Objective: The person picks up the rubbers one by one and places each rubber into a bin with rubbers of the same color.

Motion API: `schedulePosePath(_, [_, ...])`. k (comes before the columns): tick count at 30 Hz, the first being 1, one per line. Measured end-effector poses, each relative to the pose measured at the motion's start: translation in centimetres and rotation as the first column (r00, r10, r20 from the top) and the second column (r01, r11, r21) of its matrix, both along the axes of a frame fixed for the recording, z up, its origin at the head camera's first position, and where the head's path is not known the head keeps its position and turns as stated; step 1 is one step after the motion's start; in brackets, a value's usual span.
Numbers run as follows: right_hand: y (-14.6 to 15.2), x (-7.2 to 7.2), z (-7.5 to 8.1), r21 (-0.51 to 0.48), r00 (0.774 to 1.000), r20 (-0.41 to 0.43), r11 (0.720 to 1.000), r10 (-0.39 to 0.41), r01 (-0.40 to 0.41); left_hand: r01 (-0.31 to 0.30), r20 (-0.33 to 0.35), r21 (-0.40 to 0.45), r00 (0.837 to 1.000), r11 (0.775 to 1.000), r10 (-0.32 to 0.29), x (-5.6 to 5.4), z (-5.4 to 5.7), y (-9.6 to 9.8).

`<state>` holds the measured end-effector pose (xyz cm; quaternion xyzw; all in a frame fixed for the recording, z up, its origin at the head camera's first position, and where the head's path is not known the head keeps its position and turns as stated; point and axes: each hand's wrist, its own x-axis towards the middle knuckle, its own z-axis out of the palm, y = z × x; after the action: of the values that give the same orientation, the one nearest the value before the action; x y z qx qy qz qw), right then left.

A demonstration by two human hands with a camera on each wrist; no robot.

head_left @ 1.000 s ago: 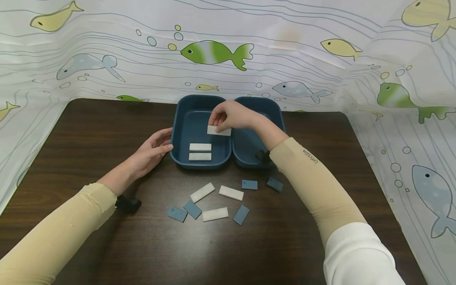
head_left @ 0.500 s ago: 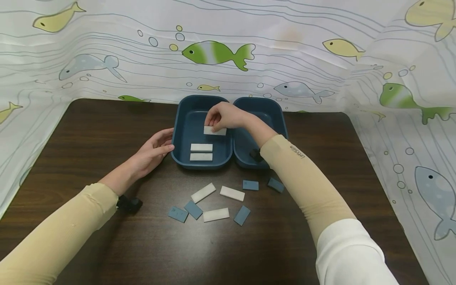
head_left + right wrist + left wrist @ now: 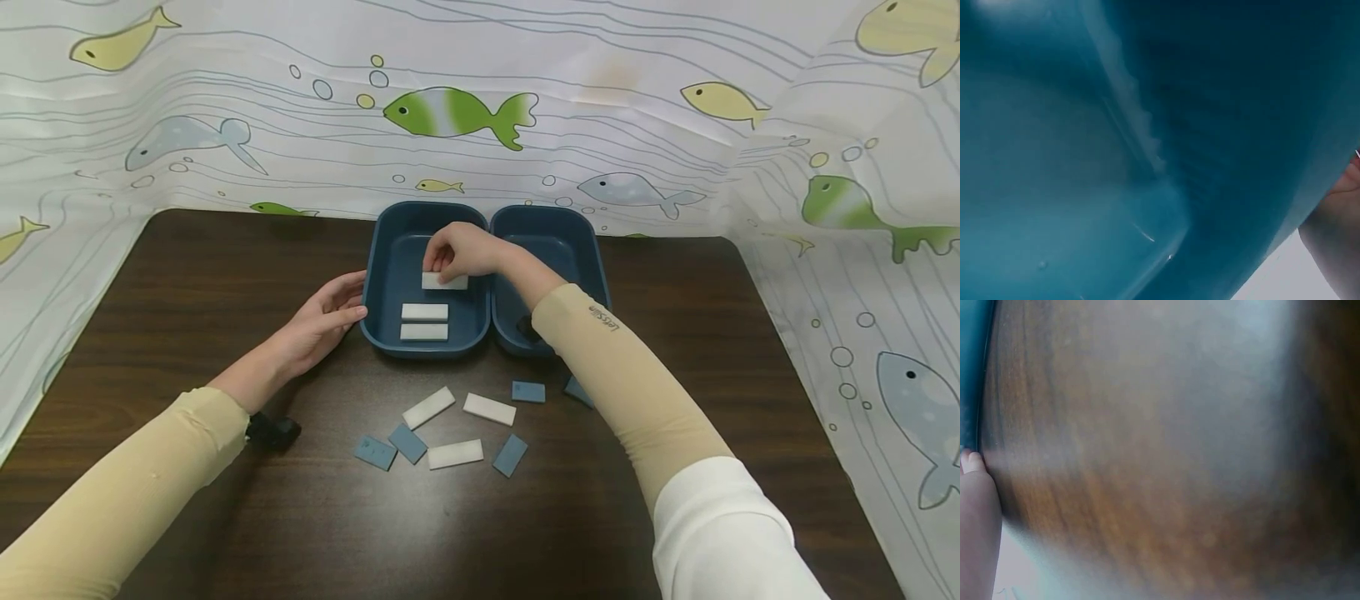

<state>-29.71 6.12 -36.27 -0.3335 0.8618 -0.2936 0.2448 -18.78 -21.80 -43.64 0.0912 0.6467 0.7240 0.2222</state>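
My right hand [image 3: 467, 250] pinches a white rectangular block [image 3: 446, 282] over the left dark-blue bin [image 3: 372, 279]. Whether this block touches the bin floor I cannot tell. Two more white blocks lie inside, parallel, towards the front: the rear one [image 3: 424, 312] and the front one [image 3: 423, 332]. Against the outer left wall of that bin rests my left hand [image 3: 322, 321], fingers fairly straight, thumb tip at the rim. In the left wrist view only part of the hand [image 3: 975, 512] shows beside the blue wall. The right wrist view shows mostly blue bin wall [image 3: 1241, 125].
A second dark-blue bin [image 3: 592, 242] stands directly right, partly under my right forearm. In front lie white blocks [image 3: 455, 453] and shorter blue-grey blocks [image 3: 510, 455], scattered on the dark wooden table [image 3: 300, 525]. A fish-patterned sheet [image 3: 300, 117] lines the back and sides.
My right hand has moved left and slightly towards the front with the white block, nearer the two blocks in the bin. My left hand stays at the wall.
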Motion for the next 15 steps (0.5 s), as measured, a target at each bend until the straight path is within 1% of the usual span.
schedulePosePath(9, [-1.0, -0.4, -1.0, 0.011, 1.000, 0.008, 1.000, 0.021, -0.021, -0.008, 0.010, -0.022, 1.000, 1.000, 0.008, 0.1, 0.2, 0.0])
schedulePosePath(15, [-1.4, -0.4, -1.4, 0.016, 1.000, 0.014, 1.000, 0.020, -0.020, -0.007, 0.013, -0.042, 1.000, 0.999, 0.007, 0.0, 0.2, 0.0])
